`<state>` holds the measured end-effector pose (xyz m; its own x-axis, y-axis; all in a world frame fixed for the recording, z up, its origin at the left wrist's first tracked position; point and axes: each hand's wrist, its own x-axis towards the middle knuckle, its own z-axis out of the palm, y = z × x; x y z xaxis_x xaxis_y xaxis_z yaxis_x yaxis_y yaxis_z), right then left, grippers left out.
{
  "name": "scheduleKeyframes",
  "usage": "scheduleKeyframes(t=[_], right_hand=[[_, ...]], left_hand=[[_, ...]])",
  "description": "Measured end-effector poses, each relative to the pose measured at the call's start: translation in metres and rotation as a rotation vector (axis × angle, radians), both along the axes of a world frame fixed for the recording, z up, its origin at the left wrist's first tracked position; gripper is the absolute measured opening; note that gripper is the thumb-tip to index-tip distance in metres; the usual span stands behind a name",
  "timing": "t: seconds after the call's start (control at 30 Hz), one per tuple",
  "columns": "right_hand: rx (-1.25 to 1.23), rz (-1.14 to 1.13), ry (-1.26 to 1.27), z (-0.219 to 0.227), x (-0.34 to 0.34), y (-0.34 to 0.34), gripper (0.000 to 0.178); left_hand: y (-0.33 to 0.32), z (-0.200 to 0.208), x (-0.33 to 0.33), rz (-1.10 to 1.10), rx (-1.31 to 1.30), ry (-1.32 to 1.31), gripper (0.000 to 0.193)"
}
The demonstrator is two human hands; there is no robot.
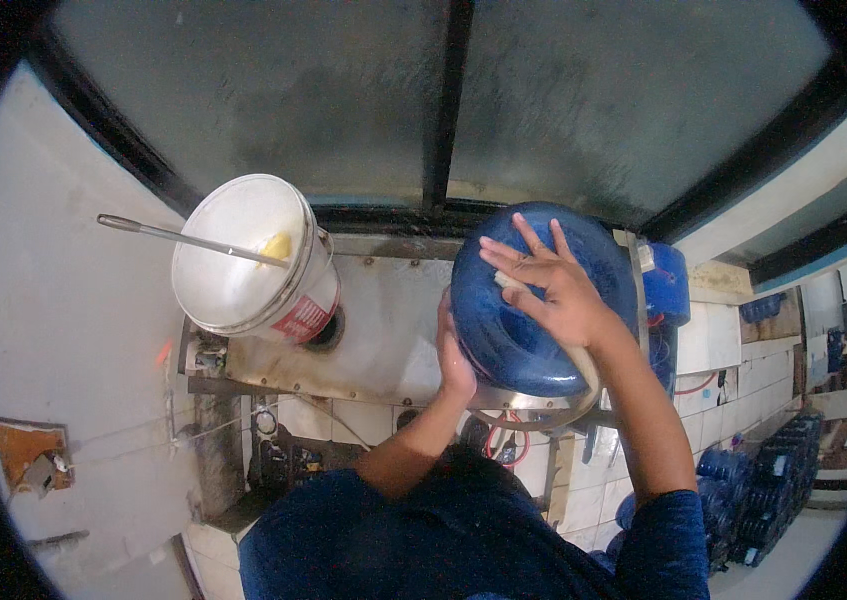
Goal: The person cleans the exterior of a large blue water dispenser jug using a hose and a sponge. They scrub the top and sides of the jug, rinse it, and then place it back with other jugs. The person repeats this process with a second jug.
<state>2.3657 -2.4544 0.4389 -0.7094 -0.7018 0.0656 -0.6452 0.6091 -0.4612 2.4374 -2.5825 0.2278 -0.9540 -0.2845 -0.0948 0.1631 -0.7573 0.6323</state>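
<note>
Blue jug (505, 335) at the tabletop's (388, 315) right end. Your left hand (455, 365) against its left side, fingers partly hidden, grip can't be told. Your right hand (555, 288) above: thumb and forefinger pinching pale hose (588, 383), other fingers spread.

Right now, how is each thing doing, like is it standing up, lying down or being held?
Blue jug: standing on end, round base up
Pale hose: curved, held; water flow can't be told
Right hand: gripping the hose, fingers spread
Left hand: against the jug's side
White bucket: upright
Metal handle: poking out past the bucket's rim
Metal counter: stained
</note>
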Motion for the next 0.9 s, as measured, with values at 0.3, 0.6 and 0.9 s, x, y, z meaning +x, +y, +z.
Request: scheduleKeyframes(t=[0.3,0.6,0.9], right_hand=[[-0.011,-0.049,0.023,-0.009,0.008,0.004,0.056],[-0.023,-0.107,0.04,-0.01,0.005,-0.01,0.057],[0.017,-0.08,0.029,-0.002,0.006,-0.003,0.058]], left_hand=[[-0.052,0.062,-0.063,-0.506,0.023,-0.254,0.077],[-0.022,0.118,-0.008,-0.054,0.009,-0.07,0.065],[-0.071,0.106,-0.164,-0.721,-0.673,0.582,0.054]])
